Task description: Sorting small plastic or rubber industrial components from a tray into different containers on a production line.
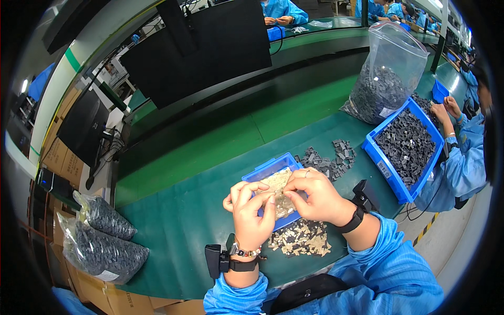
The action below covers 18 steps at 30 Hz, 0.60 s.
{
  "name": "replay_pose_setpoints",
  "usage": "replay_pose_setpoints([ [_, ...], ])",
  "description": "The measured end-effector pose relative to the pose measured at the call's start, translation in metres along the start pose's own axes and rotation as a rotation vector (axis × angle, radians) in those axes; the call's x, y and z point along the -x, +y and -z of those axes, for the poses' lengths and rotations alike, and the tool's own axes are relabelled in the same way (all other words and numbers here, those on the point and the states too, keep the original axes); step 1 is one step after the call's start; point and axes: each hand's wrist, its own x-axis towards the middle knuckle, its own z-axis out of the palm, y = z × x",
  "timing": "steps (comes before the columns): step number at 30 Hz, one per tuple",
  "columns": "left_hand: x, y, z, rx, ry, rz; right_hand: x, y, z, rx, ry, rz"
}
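My left hand [252, 209] and my right hand [318, 195] meet above a small blue tray [270, 167], fingertips pinched close together. What they hold between them is too small and too covered to name. Inside the tray lie many small pale, cream-coloured pieces [281, 181]. Just in front of it, a loose pile of small cream and black pieces [302, 239] spreads on the green table mat. Behind my right hand is a scattered heap of dark grey plastic parts [328, 160].
A large blue bin [370, 147] full of dark parts stands at the right, with a clear bag of dark parts [378, 92] behind it. Filled bags [107, 257] sit at the left. A monitor [194, 58] rises beyond. A co-worker's hands [445, 109] work at the right.
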Motion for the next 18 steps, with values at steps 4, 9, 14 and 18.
replay_pose_setpoints([
  [4, 0.0009, 0.0044, -0.0020, 0.023, -0.018, -0.018, 0.0006, -0.0031, -0.0010, 0.009, -0.052, -0.005],
  [9, 0.0020, 0.0038, -0.0036, 0.024, -0.015, -0.016, 0.0013, -0.0017, -0.0021, 0.012, -0.053, 0.027],
  [14, 0.0018, 0.0034, -0.0021, 0.034, 0.004, -0.008, 0.0014, -0.0029, -0.0015, 0.009, -0.049, 0.039],
  [18, 0.0012, -0.0025, -0.0024, 0.037, 0.064, 0.034, 0.0000, 0.0011, 0.0015, -0.026, 0.085, 0.048],
])
